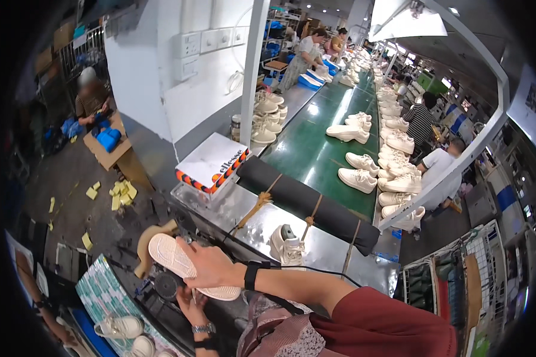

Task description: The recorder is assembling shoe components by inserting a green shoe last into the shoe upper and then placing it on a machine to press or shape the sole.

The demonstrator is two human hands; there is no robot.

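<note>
A cream shoe point(171, 254) is turned with its patterned sole facing up, at the lower left of centre. My right hand point(215, 266), coming from a maroon sleeve with a black band at the wrist, grips it across the middle. Below it, my left hand point(192, 306), with a metal watch at the wrist, holds the shoe's near side from underneath; part of its fingers is hidden. Just beneath the shoe are a round black pad point(167, 285) and a curved tan piece point(146, 249) of some device. The shoe's upper is mostly out of sight.
A metal bench carries a white shoe box point(211, 162), a black roll point(307, 205) tied with cord, and a shoe point(287, 247). Beyond runs a green conveyor point(315, 149) lined with cream shoes, with people alongside. More shoes point(120, 327) lie lower left, near another arm point(39, 300).
</note>
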